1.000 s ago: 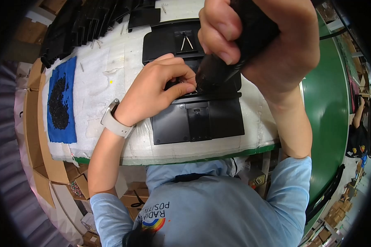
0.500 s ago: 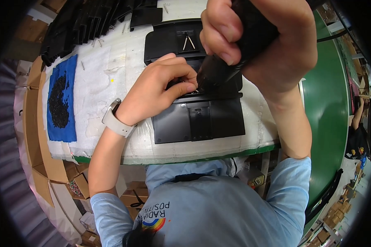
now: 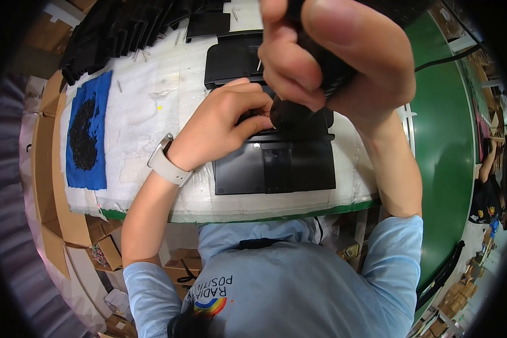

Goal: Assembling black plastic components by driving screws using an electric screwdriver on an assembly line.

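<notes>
- While the left edge carries only loose stock, a blue cloth (image 3: 99, 177) lies there on the white-covered surface (image 3: 138, 121), with small black pieces (image 3: 84, 141) heaped on it, well apart from the work.
- Next comes the left hand (image 3: 222, 118), palm down over the left part of the black casing (image 3: 239, 172); thumb and forefinger are bent in toward each other beside the tool's tip; whether they pinch anything I cannot tell.
- In the middle is the black casing itself, flat, straight ahead of the person's body, between the two forearms; its near plate has its long side running left to right; the far plate lies beyond the hands, partly covered by them.
- Over the casing's middle, the black tool (image 3: 294, 116) slants down and leftward, its narrow end just beside the left fingertips; contact at the tip is hidden.
- Rightmost is the right hand (image 3: 349, 67), wrapped firmly around the tool and raised above the casing; the left is the nearer hand to the casing.
</notes>
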A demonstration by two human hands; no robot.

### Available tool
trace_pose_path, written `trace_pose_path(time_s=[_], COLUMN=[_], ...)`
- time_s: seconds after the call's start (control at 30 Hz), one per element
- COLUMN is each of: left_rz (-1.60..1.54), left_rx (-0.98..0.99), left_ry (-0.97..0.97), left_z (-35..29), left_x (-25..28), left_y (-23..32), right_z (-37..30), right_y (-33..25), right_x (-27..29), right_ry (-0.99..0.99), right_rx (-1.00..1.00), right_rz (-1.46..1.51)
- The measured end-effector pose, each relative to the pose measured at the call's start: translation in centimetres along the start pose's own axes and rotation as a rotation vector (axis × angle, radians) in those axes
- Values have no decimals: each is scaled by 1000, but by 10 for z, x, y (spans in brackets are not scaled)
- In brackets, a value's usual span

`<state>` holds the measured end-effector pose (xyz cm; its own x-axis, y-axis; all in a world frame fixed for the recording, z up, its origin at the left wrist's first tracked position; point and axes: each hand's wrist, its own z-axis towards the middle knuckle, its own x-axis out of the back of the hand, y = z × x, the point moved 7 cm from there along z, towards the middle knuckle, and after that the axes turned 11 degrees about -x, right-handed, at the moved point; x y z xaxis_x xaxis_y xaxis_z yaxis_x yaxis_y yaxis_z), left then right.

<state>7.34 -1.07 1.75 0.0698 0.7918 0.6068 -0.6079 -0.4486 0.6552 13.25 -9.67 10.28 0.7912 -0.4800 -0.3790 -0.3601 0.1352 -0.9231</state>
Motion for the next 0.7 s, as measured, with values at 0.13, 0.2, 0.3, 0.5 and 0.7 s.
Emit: trace_pose_path(time_s=[0.13, 0.2, 0.3, 0.5, 0.7], left_rz=[-1, -6, 19, -16, -21], left_rx=[-20, -9, -24, -26, 12], left_ry=[10, 83, 32, 58, 39], left_z=[0, -3, 1, -3, -4], left_x=[-1, 3, 2, 1, -2], left_y=[2, 4, 5, 4, -1], right_z=[7, 4, -1, -5, -9], right_y=[0, 1, 0, 0, 1], right_x=[-11, -10, -17, -26, -28], right_ry=[10, 0, 17, -6, 2], right_rx=[-27, -41, -61, -101, -146], right_rz=[2, 7, 1, 7, 13])
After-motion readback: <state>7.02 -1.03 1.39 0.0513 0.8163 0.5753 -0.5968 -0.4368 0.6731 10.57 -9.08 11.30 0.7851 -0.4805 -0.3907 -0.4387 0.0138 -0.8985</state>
